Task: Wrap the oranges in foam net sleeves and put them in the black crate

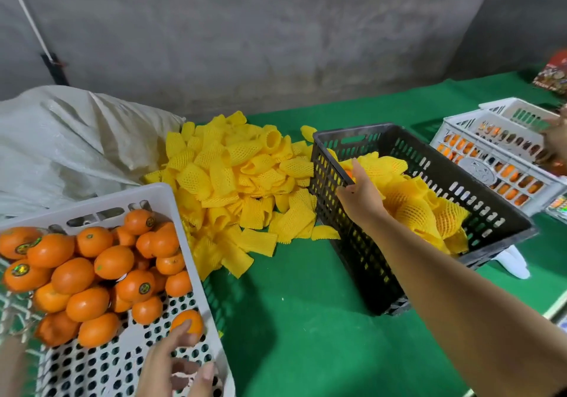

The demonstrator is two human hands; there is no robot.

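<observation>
Oranges lie heaped bare in the white perforated crate at the near left corner of the green table. One orange sits apart from the heap near the crate's right wall; the left hand reaches into this crate, fingers spread, with the fingertips touching that orange. Loose yellow foam net sleeves form a pile at the middle of the table, between the white crate and the black crate. The black crate stands right of centre, tilted, and holds wrapped oranges in yellow sleeves. The right hand extends over the black crate's left rim, into its far left corner; its fingers are curled against a sleeved orange, and whether they clamp it cannot be told. A pale sack rests at the far left edge. Further white crates stand at the far right edge, where another person's hand enters.
</observation>
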